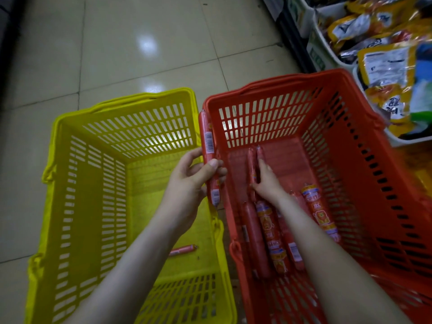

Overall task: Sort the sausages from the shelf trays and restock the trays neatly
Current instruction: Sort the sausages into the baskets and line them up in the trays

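Pale, glossy floor tiles (140,54) run under everything we see, with two slotted plastic baskets standing side by side on them. We have the yellow basket (58,160) on the left and the red basket (350,136) on the right, their near walls almost touching. At the upper right the shelf's white trays (314,46) hold a blurred jumble of yellow packets (383,66).

Our left grip (189,181) is raised over the gap between the baskets. Its thumb and curled fingers are closed around the held thin sausage (208,139), a long red stick standing nearly upright with a white barcode label facing us. A second barcode shows below the thumb, and we cannot tell whether one stick or two are in that hold.

Our right grip (266,181) is down inside the red basket, lying on a pair of thin sausages (251,160) that rest side by side on the basket floor, pointing away from us. Its forefinger stretches along one of them. Whether it pinches them or only touches them we cannot tell.

Nearer to us in the red basket lie the thick sausages (254,239), several lengthwise together. Some are plain red, some carry orange printed wrappers, and they are partly hidden by the right forearm.

One small sausage (183,250) lies alone on the yellow basket's floor, just beside the left forearm.
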`<state>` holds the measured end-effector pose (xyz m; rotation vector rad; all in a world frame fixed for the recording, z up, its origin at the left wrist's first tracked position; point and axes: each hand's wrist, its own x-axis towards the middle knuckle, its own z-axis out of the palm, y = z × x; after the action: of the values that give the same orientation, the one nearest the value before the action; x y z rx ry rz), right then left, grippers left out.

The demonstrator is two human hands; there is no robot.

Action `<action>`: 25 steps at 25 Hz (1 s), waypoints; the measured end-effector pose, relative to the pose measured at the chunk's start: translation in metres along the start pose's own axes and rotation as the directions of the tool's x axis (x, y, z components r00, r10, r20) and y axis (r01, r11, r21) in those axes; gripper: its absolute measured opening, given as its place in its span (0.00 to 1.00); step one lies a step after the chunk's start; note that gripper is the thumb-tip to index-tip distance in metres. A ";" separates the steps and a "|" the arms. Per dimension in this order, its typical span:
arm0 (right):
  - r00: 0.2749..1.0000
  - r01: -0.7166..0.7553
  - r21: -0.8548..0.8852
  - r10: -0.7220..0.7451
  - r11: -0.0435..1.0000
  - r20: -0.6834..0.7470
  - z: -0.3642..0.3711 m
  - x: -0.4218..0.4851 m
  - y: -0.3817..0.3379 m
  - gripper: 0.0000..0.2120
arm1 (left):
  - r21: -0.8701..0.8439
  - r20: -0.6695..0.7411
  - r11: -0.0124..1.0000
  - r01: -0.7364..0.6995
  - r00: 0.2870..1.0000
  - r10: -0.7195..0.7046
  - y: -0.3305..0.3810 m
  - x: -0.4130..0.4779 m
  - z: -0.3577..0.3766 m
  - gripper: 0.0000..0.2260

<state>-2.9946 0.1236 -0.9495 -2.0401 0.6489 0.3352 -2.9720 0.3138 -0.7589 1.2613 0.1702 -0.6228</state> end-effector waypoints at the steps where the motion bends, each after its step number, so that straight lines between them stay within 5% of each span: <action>1: 1.000 0.016 -0.132 -0.016 0.991 -0.001 0.002 0.000 0.001 0.40 | 0.004 0.000 1.000 -0.011 1.000 0.011 0.001 0.000 0.002 0.24; 4: 0.996 0.002 -0.413 -0.039 0.911 -0.080 0.014 0.001 0.004 0.33 | 0.021 -0.001 0.999 -0.030 1.000 0.030 0.003 0.002 0.007 0.24; 11: 0.979 0.203 -0.099 -0.201 0.974 0.022 0.027 0.002 -0.023 0.18 | 0.134 -0.022 0.991 -0.025 0.999 0.028 -0.010 0.008 0.013 0.15; 13: 0.975 0.186 0.180 -0.159 0.966 -0.154 0.019 -0.009 -0.047 0.13 | 0.158 -0.020 0.987 -0.043 0.999 0.047 -0.013 0.010 0.014 0.14; 14: 0.980 0.180 0.438 -0.121 0.881 -0.159 0.009 -0.018 -0.064 0.10 | 0.190 -0.021 0.980 -0.053 0.998 0.058 -0.015 0.011 0.014 0.15; 16: 0.970 0.165 0.759 -0.242 0.630 -0.009 -0.018 -0.038 -0.094 0.09 | 0.310 -0.010 0.948 -0.072 0.997 0.079 -0.016 0.012 0.016 0.16; 18: 0.894 0.115 0.821 -0.418 0.559 0.159 -0.044 -0.055 -0.113 0.08 | 0.444 0.060 0.888 -0.120 0.993 0.103 -0.018 0.012 0.019 0.19; 20: 0.880 0.097 0.819 -0.433 0.565 0.194 -0.059 -0.057 -0.112 0.07 | 0.587 0.147 0.767 -0.257 0.966 0.211 -0.021 0.010 0.017 0.20; 23: 0.989 0.087 0.791 -0.150 0.605 0.006 -0.063 -0.034 -0.079 0.12 | 0.815 0.335 0.259 -0.518 0.787 0.519 -0.033 0.012 0.004 0.21; 25: 0.993 0.004 0.554 0.062 0.832 -0.099 -0.052 -0.012 -0.043 0.21 | 0.858 0.341 0.193 -0.475 0.810 0.477 -0.044 0.014 -0.001 0.27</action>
<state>-2.9812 0.1007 -0.8861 -1.4940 0.7465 0.0321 -2.9833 0.3031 -0.8020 2.3111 -0.7154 -0.0770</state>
